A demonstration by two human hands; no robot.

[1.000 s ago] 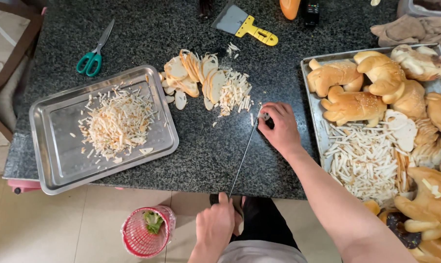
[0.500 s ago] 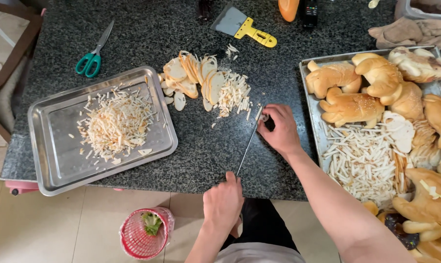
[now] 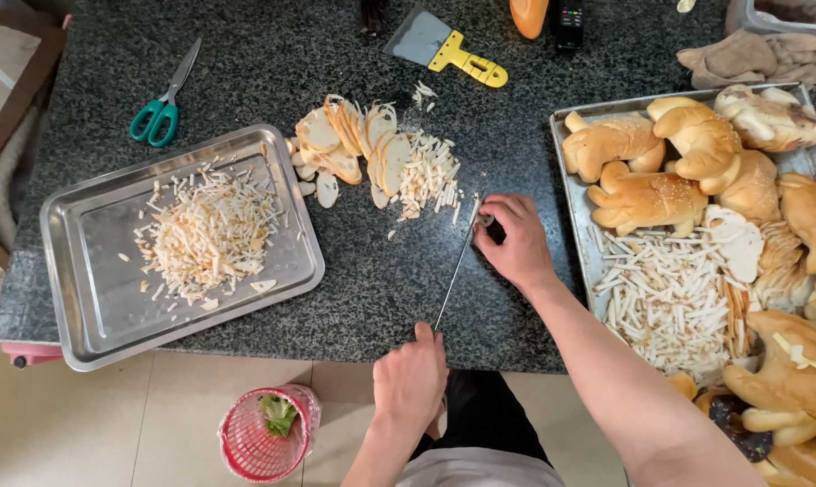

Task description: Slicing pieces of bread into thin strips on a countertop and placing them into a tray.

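Note:
My right hand [image 3: 516, 243] grips the handle of a long thin knife [image 3: 455, 275] that lies edge-on over the dark granite counter [image 3: 372, 280]. The blade runs from that hand down toward the counter's front edge. My left hand [image 3: 412, 379] is at the blade's near end, with its thumb and fingers closed against the tip. Just beyond the knife lies a heap of bread slices [image 3: 349, 149] with cut bread sticks [image 3: 426, 171] beside it.
A steel tray [image 3: 92, 298] at the left holds cut bread sticks. A large tray [image 3: 577, 225] at the right holds bread loaves and more sticks. Green-handled scissors [image 3: 160, 108], a yellow-handled scraper [image 3: 444, 45] and a cloth [image 3: 755, 59] lie at the back. A red basket [image 3: 263, 437] stands on the floor.
My left hand has come up from below the counter edge to the near tip of the blade. My right hand and the knife have stayed almost in place.

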